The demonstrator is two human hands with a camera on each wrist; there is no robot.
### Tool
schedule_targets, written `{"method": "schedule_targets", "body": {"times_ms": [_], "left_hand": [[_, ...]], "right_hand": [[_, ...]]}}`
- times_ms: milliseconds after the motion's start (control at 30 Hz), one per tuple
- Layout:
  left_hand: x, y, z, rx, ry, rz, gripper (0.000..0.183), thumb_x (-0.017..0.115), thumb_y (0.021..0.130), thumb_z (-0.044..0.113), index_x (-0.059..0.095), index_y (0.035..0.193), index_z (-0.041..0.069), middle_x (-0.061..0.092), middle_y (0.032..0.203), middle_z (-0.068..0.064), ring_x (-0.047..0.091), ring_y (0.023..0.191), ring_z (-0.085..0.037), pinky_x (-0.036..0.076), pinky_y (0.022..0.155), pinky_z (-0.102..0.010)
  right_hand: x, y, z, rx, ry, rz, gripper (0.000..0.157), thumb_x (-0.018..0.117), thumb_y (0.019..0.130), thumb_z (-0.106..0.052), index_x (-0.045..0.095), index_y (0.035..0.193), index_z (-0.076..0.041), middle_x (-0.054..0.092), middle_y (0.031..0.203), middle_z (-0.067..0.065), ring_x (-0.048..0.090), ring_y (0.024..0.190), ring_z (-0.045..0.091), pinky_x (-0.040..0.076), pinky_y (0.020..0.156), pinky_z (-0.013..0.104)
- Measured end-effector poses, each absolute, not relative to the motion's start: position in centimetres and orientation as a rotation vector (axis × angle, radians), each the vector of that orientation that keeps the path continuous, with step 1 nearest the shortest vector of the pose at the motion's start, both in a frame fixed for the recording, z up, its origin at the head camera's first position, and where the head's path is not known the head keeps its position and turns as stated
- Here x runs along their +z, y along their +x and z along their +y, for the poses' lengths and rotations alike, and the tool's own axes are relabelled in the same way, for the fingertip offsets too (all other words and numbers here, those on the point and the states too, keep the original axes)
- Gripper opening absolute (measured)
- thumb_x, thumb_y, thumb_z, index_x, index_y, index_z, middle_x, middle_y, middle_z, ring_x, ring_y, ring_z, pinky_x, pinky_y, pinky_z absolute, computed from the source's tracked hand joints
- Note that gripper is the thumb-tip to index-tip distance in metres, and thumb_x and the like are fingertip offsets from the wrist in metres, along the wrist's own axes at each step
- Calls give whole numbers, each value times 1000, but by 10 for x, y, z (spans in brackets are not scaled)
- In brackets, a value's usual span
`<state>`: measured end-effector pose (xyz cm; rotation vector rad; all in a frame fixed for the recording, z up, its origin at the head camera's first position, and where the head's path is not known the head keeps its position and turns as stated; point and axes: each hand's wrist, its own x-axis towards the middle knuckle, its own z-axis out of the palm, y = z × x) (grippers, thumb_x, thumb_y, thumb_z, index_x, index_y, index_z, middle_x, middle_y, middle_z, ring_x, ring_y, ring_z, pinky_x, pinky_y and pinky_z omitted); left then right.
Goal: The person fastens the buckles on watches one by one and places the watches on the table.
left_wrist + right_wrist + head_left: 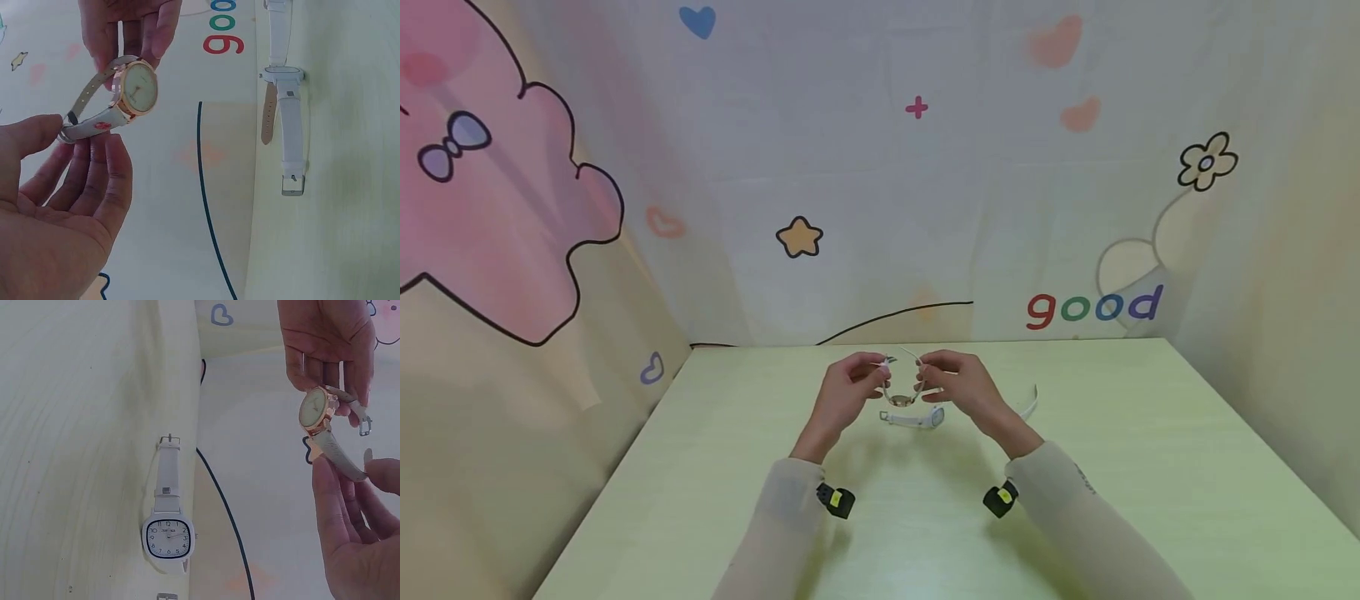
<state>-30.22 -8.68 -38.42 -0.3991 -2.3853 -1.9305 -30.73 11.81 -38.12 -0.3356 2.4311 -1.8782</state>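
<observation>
While left grip (pixel 846 388) pinches watch strap (pixel 90 128), right grip (pixel 964 387) likewise.

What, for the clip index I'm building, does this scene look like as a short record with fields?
Held item: watch with rose-gold case and pale strap, raised above the table
Left hand: pinches the strap near its buckle
Right hand: pinches the strap's free end
Strap state: unfastened, ends apart
On table: white watch with squarish dial, lying with its buckle end toward the person's left; beside it another white strap, partly hidden or cut off in every view
Backdrop: printed sheet, including the word "good"
</observation>
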Motion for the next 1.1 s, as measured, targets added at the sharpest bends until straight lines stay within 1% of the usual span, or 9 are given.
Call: {"method": "schedule_targets", "body": {"times_ms": [167,300,400,533,633,767,933,1000,1100], "left_hand": [[-382,-300,-83,-1892,-435,-2369,30,64,87,33,64,110,14,68,100,-10,65,88,-19,56,78,-29],[-381,-299,-81,-1901,-462,-2326,32,66,85,35,65,109,13,68,97,-9,65,88,-26,56,77,-28],[-380,-298,-80,-1917,-460,-2301,31,67,85,34,66,107,12,68,95,-8,65,88,-27,56,76,-27],[-376,-294,-77,-1948,-460,-2273,28,65,87,33,67,106,13,68,96,-9,65,88,-22,56,76,-27],[-373,-292,-76,-1979,-480,-2242,26,64,88,30,67,106,12,68,96,-11,66,88,-21,57,76,-28],[-368,-289,-73,-2006,-509,-2205,25,65,87,29,66,105,11,68,96,-11,66,85,-17,57,76,-29],[-362,-282,-70,-2041,-536,-2161,28,66,86,28,65,106,8,67,96,-12,66,85,-16,57,76,-31],[-361,-281,-69,-2050,-547,-2148,30,66,86,28,65,107,6,67,97,-14,66,87,-19,57,76,-31],[-359,-279,-68,-2058,-549,-2134,29,66,86,27,65,107,7,67,99,-16,66,87,-19,57,76,-31]], "right_hand": [[-377,-304,121,-1893,-363,2440,31,59,91,-32,62,112,-10,65,104,20,68,86,21,57,77,36],[-373,-300,123,-1919,-371,2458,28,60,91,-29,62,110,-8,65,105,20,68,88,21,57,77,35],[-370,-296,125,-1927,-364,2470,26,61,91,-26,62,110,-9,66,105,19,68,90,21,57,77,34],[-366,-290,128,-1952,-378,2478,25,62,90,-24,62,109,-8,65,104,18,67,93,23,56,79,38],[-363,-286,131,-1982,-410,2494,26,62,90,-24,62,110,-7,64,104,19,66,96,29,55,80,41],[-360,-281,134,-2018,-438,2511,29,63,89,-26,61,111,-7,62,105,20,64,98,33,56,77,37],[-358,-275,136,-2036,-420,2532,30,64,88,-29,62,110,-9,62,105,19,65,92,22,57,76,30],[-358,-273,136,-2046,-423,2542,29,64,87,-29,63,110,-10,62,105,17,66,90,19,57,76,30],[-358,-269,137,-2051,-435,2550,29,65,86,-30,64,108,-11,62,103,13,66,88,17,57,76,29]]}}
